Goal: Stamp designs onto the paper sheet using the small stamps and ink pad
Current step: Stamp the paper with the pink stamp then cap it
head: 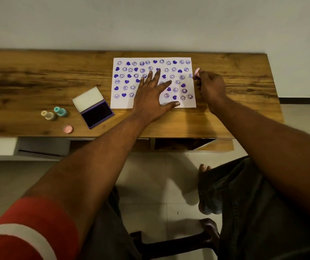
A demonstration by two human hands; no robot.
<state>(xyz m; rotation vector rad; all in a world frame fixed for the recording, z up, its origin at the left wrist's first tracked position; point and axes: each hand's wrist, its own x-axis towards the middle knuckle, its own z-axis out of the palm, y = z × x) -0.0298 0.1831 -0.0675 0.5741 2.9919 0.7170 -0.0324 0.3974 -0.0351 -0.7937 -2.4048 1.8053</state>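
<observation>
While the paper sheet (124, 104) was pressed to the desk (37, 76) by the flat, spread left hand (150, 96) and the pink stamp (197, 72) was pinched in the right hand (211, 87) at the sheet's right edge, fresh prints could have been smudged by that palm.

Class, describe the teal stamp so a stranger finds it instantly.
On the wooden table, find the open ink pad left of the paper sheet. Of two upright stamps beside it, the teal stamp stands nearer; the beige stamp farther.
</observation>
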